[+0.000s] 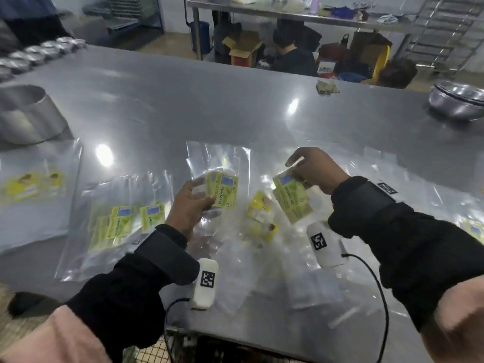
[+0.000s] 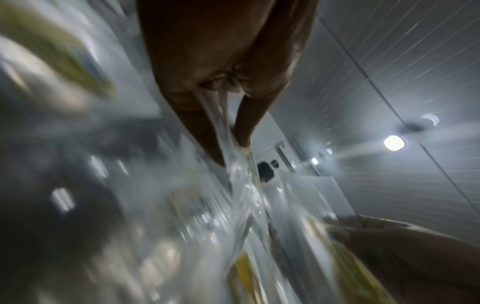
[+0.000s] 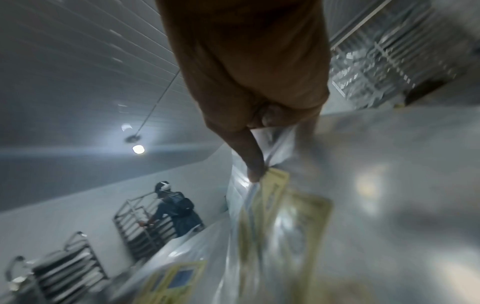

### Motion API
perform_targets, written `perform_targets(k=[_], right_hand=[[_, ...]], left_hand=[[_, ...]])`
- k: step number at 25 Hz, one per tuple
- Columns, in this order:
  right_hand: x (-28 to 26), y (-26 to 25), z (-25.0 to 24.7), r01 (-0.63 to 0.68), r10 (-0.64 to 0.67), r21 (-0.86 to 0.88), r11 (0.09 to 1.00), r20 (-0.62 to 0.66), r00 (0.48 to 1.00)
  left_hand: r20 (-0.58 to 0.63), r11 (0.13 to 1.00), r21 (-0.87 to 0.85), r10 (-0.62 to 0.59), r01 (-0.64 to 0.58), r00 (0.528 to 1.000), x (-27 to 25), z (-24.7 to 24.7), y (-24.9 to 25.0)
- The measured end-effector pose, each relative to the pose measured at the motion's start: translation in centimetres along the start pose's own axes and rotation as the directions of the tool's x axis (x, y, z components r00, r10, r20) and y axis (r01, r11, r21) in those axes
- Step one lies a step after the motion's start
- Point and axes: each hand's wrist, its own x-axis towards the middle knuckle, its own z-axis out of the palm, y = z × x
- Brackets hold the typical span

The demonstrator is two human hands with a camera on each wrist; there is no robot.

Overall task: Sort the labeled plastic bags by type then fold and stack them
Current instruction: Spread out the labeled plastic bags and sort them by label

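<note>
Near edge of the steel tabletop (image 1: 235, 100): loose clear bags lie overlapping between the two forearms. Left hand (image 1: 190, 205) pinches a clear green-label bag (image 1: 222, 188) by its label end, fingers curled, raised just off the surface. Right hand (image 1: 311, 170) grips a second green-label bag (image 1: 292, 199), thumb pressed on the film. Between them, on the table, a yellow-label bag (image 1: 259, 213), crumpled. Toward the left edge, a sorted green-label pile (image 1: 125, 221); further left, a yellow-label pile (image 1: 31, 184). Far right corner: metal bowl (image 1: 458, 99).

Judgement: film is light, limp, slippery, likely clinging together. Pinch at the stiffer label patch or a corner; flatten before folding.
</note>
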Motion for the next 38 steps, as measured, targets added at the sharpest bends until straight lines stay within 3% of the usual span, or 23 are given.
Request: perform_targets(k=[4, 8, 12, 17, 21, 23, 27, 31, 34, 38], right_hand=[[1.5, -7.1, 8.3, 0.036, -0.111, 0.374, 0.927, 0.180, 0.977], [1.9, -10.9, 16.0, -0.062, -0.147, 0.542, 0.838, 0.334, 0.931], [2.9, -10.7, 22.3, -0.172, 0.033, 0.443, 0.880, 0.304, 0.952], [3.1, -10.0, 23.0, -0.159, 0.089, 0.213, 0.964, 0.306, 0.948], [2.3, -9.2, 20.3, -0.150, 0.057, 0.238, 0.959, 0.357, 0.932], [1.8, -8.2, 18.2, -0.090, 0.009, 0.213, 0.973, 0.352, 0.936], [0.8, -3.8, 13.0, 0.040, -0.037, -0.005, 0.999, 0.272, 0.961], [0.0, 1.7, 8.6, 0.121, -0.039, -0.320, 0.939, 0.252, 0.967], [-0.9, 6.0, 6.6, 0.129, 0.016, -0.534, 0.835, 0.258, 0.966], [-1.8, 9.1, 6.2, 0.123, 0.039, -0.514, 0.849, 0.293, 0.955]], left_hand=[[-0.196, 0.993, 0.117, 0.045, -0.022, 0.979, -0.7, -9.4, 0.5], [-0.305, 0.975, 0.219, 0.052, 0.017, 0.951, -1.2, -16.2, 0.6], [-0.374, 0.869, 0.465, 0.019, 0.169, 0.927, -0.3, -20.5, -0.3], [-0.449, 0.722, 0.590, -0.078, 0.362, 0.890, 0.5, -21.2, -1.3], [-0.496, 0.551, 0.698, -0.089, 0.457, 0.864, 0.4, -20.2, -0.9], [-0.507, 0.496, 0.745, -0.013, 0.446, 0.862, 0.0, -18.6, -0.5], [-0.355, 0.515, 0.829, 0.181, 0.219, 0.917, -0.7, -11.6, 0.0], [-0.048, 0.656, 0.754, 0.073, -0.012, 0.996, -1.3, -4.4, -1.7], [0.084, 0.502, 0.863, -0.020, -0.063, 0.996, -1.1, 0.0, -3.5], [0.014, 0.336, 0.942, -0.015, -0.009, 1.000, -0.3, 3.1, -4.6]])
